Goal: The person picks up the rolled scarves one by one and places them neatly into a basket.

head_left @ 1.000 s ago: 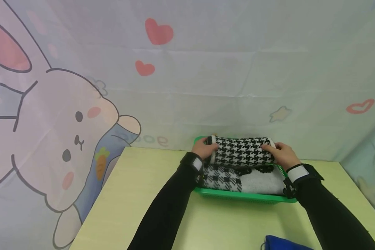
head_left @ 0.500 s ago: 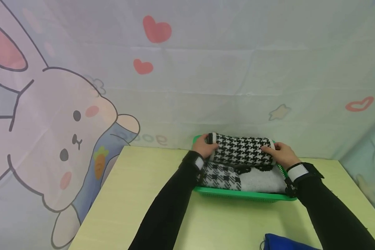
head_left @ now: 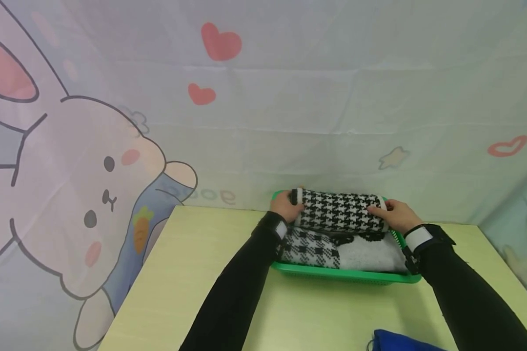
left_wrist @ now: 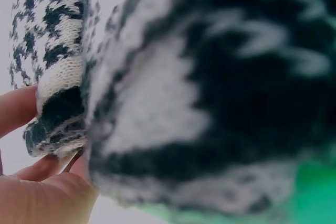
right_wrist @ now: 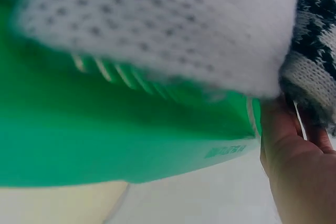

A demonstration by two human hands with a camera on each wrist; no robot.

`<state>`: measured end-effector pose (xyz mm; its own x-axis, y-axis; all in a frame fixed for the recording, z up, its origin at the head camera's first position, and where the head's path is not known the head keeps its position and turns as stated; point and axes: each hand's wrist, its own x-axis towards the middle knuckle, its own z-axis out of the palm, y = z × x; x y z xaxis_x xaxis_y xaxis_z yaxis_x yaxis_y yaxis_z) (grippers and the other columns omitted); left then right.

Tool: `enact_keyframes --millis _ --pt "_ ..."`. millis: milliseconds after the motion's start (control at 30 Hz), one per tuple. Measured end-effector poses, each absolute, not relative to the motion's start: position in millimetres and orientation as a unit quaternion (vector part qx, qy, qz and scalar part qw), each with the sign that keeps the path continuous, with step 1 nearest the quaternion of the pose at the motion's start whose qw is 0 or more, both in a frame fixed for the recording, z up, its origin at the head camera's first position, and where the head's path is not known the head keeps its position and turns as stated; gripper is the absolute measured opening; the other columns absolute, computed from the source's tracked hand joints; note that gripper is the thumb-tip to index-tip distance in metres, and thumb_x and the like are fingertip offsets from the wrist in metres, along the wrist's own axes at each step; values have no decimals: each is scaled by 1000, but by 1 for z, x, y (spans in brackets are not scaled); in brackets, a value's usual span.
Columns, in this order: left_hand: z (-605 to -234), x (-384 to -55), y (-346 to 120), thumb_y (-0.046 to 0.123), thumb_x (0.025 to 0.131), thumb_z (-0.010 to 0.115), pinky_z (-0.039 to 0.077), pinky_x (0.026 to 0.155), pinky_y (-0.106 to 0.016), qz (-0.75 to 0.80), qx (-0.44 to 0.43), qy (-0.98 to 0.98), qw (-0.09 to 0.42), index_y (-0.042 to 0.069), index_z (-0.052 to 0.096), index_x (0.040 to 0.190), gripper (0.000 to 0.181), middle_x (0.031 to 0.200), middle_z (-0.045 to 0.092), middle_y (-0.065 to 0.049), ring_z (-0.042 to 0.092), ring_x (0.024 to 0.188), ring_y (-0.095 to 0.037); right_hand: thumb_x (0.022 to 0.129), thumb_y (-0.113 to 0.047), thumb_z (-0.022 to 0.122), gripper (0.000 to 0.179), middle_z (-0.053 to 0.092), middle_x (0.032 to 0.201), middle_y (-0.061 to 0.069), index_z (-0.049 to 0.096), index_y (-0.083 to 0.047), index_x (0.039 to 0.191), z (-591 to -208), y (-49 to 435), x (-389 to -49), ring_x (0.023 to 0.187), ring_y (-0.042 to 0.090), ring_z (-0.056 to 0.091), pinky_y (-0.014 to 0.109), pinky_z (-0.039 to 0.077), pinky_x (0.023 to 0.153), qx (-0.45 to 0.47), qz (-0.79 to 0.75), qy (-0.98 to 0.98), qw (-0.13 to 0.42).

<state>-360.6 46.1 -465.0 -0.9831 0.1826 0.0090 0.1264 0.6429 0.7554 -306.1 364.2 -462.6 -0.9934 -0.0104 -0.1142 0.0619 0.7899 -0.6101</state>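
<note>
In the head view, a folded black-and-white houndstooth knit (head_left: 340, 210) lies across the back of a green plastic basket (head_left: 342, 274). My left hand (head_left: 284, 206) grips its left end, thumb on the near face. At the opposite end, my right hand (head_left: 399, 215) pinches it the same way. In front of it, a grey-and-black checked knit (head_left: 312, 247) and a light grey knit (head_left: 371, 253) fill the basket. The left wrist view has the thumb and fingers on either side of the knit's edge (left_wrist: 63, 103). Fingers of the right hand (right_wrist: 304, 177) reach under the other edge.
The basket stands at the back of a pale yellow table (head_left: 211, 273), close to a printed curtain (head_left: 290, 122) with a rabbit and hearts. A blue cloth (head_left: 404, 341) lies at the bottom edge of the head view, partly cut off.
Both hands keep their hold on the houndstooth knit, which stays almost in place. The basket's front right corner appears slightly further right.
</note>
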Motion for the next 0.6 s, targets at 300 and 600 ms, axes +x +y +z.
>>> enact_keyframes --millis 300,600 --pt "-466 -361 47 24 105 68 57 104 -45 369 79 925 47 -6 55 151 57 141 66 -23 64 129 -38 113 -43 50 71 56 126 45 48 23 136 -469 364 -309 105 52 61 54 53 81 -2 -313 948 51" --pt "-454 -358 40 33 105 66 44 120 -52 391 71 915 70 -2 49 157 65 157 54 -22 46 149 -43 112 -56 41 95 28 153 53 23 26 155 -459 366 -308 120 58 59 61 56 94 16 -331 940 86"
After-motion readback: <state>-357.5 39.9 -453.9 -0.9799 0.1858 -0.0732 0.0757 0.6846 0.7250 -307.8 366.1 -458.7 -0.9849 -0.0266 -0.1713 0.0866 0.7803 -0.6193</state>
